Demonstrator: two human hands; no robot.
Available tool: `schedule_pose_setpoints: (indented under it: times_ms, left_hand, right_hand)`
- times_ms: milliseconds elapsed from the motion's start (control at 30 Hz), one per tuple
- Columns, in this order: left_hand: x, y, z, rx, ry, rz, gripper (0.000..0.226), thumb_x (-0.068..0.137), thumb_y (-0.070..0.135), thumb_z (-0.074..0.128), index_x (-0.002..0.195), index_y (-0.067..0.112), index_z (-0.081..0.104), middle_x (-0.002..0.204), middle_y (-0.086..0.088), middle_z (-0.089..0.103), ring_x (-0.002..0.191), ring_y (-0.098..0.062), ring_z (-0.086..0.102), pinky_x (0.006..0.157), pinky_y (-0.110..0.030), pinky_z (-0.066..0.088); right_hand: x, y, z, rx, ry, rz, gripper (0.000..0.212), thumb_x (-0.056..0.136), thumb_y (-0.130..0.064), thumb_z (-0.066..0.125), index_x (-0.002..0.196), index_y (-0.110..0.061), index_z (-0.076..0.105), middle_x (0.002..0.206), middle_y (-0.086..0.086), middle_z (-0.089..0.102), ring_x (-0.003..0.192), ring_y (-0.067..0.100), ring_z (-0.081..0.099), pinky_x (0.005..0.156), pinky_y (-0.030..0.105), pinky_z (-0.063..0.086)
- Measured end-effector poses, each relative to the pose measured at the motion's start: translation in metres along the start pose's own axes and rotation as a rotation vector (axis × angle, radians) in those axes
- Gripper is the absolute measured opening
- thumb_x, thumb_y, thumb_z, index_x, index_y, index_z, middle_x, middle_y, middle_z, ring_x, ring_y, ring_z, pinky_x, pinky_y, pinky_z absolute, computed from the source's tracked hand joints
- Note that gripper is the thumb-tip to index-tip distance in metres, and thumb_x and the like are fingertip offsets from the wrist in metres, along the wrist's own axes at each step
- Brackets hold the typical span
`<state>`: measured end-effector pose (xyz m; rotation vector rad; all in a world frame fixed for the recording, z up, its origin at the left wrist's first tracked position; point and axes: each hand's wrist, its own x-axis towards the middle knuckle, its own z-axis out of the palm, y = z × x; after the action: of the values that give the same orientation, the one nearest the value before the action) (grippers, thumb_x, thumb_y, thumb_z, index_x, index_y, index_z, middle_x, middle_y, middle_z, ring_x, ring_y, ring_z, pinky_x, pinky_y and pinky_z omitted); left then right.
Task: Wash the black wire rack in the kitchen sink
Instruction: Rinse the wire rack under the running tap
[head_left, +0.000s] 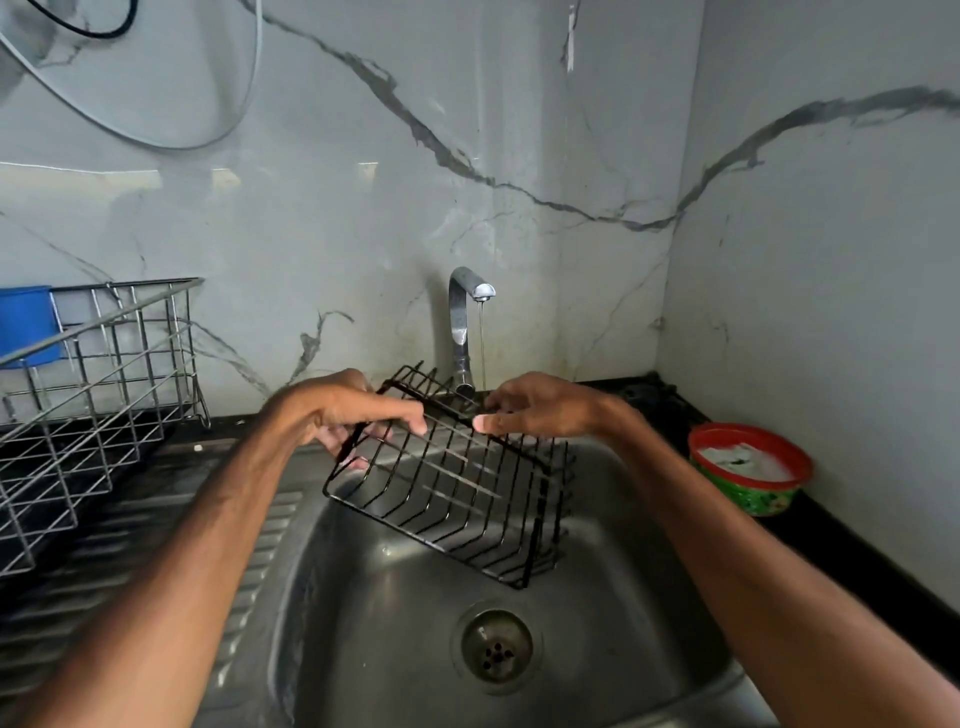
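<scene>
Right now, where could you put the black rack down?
Bare steel around the drain, under the black rack, and the ribbed drainboard between basin and silver dish rack. The right counter is crowded by the red-rimmed bowl.

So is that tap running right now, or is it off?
Running. A thin stream of water falls from the spout of the tap toward the sink, by the far edge of the black wire rack.
</scene>
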<state>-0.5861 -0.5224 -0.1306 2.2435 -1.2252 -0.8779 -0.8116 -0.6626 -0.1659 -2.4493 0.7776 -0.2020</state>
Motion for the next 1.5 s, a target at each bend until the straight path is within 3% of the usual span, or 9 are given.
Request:
schedule_pose_setpoints:
  times_ms: [133, 333, 467, 700, 867, 1033, 1200, 1400, 1500]
  left_hand:
    - [0.008, 0.001, 0.006, 0.019, 0.044, 0.054, 0.062, 0.05, 0.037, 0.097, 0.097, 0.013, 0.063, 0.082, -0.002, 0.051, 0.064, -0.012, 0.051, 0.052, -0.022, 0.05]
    - [0.015, -0.001, 0.01, 0.021, 0.114, 0.148, 0.059, 0.062, 0.029, 0.095, 0.109, 0.024, 0.059, 0.104, 0.001, 0.065, 0.087, -0.01, 0.062, 0.07, -0.021, 0.049]
    - [0.023, -0.005, 0.015, 0.031, 0.129, 0.198, 0.121, 0.033, 0.041, 0.094, 0.143, 0.018, 0.05, 0.13, 0.006, 0.061, 0.125, -0.015, 0.056, 0.106, -0.035, 0.047]
    - [0.022, 0.0, 0.027, 0.03, 0.126, 0.332, 0.118, 0.057, 0.013, 0.093, 0.157, 0.016, 0.031, 0.152, 0.001, 0.046, 0.135, -0.022, 0.05, 0.113, -0.039, 0.045]
    - [0.027, 0.004, 0.034, 0.124, 0.184, 0.419, 0.114, 0.065, 0.014, 0.091, 0.16, 0.014, 0.028, 0.163, -0.001, 0.035, 0.149, -0.02, 0.035, 0.119, -0.029, 0.031]
    - [0.029, 0.006, 0.044, 0.265, 0.241, 0.474, 0.115, 0.068, 0.022, 0.091, 0.161, 0.018, 0.024, 0.166, -0.003, 0.029, 0.15, -0.021, 0.034, 0.122, -0.039, 0.032]
    - [0.028, 0.012, 0.05, 0.247, 0.276, 0.517, 0.11, 0.07, 0.016, 0.09, 0.161, 0.018, 0.027, 0.166, -0.002, 0.031, 0.149, -0.02, 0.036, 0.119, -0.033, 0.032]
    - [0.028, 0.012, 0.049, 0.198, 0.307, 0.508, 0.109, 0.07, 0.013, 0.089, 0.16, 0.016, 0.029, 0.166, -0.002, 0.032, 0.151, -0.019, 0.033, 0.119, -0.03, 0.027]
    - [0.029, 0.009, 0.043, 0.185, 0.301, 0.501, 0.11, 0.068, 0.016, 0.09, 0.16, 0.017, 0.03, 0.165, -0.002, 0.033, 0.151, -0.018, 0.033, 0.124, -0.034, 0.027]
  right_hand:
    - [0.006, -0.002, 0.012, 0.194, 0.058, -0.041, 0.063, 0.075, -0.05, 0.083, 0.122, -0.011, 0.066, 0.111, -0.001, 0.072, 0.103, 0.015, 0.068, 0.095, 0.04, 0.056]
    - [0.01, -0.01, 0.02, 0.206, 0.12, -0.064, 0.088, 0.064, -0.045, 0.09, 0.139, -0.018, 0.053, 0.139, 0.003, 0.058, 0.125, 0.021, 0.057, 0.103, 0.039, 0.051]
    - [0.01, -0.016, 0.021, 0.121, 0.177, -0.075, 0.088, 0.068, -0.034, 0.09, 0.142, -0.008, 0.05, 0.146, 0.013, 0.052, 0.113, 0.031, 0.067, 0.093, 0.045, 0.058]
    - [0.003, -0.024, 0.017, 0.129, 0.139, 0.025, 0.086, 0.071, -0.028, 0.09, 0.14, -0.001, 0.047, 0.131, 0.016, 0.062, 0.094, 0.028, 0.074, 0.082, 0.042, 0.062]
    - [-0.003, -0.013, 0.012, 0.367, -0.003, 0.114, 0.043, 0.084, -0.022, 0.08, 0.118, -0.001, 0.063, 0.095, 0.011, 0.078, 0.082, 0.025, 0.077, 0.085, 0.049, 0.06]
    - [-0.001, -0.003, 0.01, 0.427, -0.103, 0.166, 0.026, 0.092, -0.027, 0.072, 0.11, -0.008, 0.071, 0.105, 0.011, 0.077, 0.094, 0.026, 0.076, 0.092, 0.05, 0.057]
    - [0.001, -0.005, 0.002, 0.269, -0.019, 0.166, 0.037, 0.087, -0.026, 0.076, 0.112, 0.0, 0.07, 0.117, 0.011, 0.071, 0.085, 0.026, 0.075, 0.077, 0.039, 0.063]
    - [0.005, -0.017, -0.004, 0.085, 0.246, -0.088, 0.05, 0.105, -0.036, 0.047, 0.088, 0.009, 0.062, 0.076, 0.015, 0.059, 0.069, 0.023, 0.055, 0.071, 0.036, 0.047]
    - [0.011, -0.023, 0.011, 0.301, 0.203, -0.056, 0.071, 0.101, -0.062, 0.031, 0.13, -0.004, 0.06, 0.13, 0.016, 0.064, 0.12, 0.03, 0.061, 0.106, 0.05, 0.045]
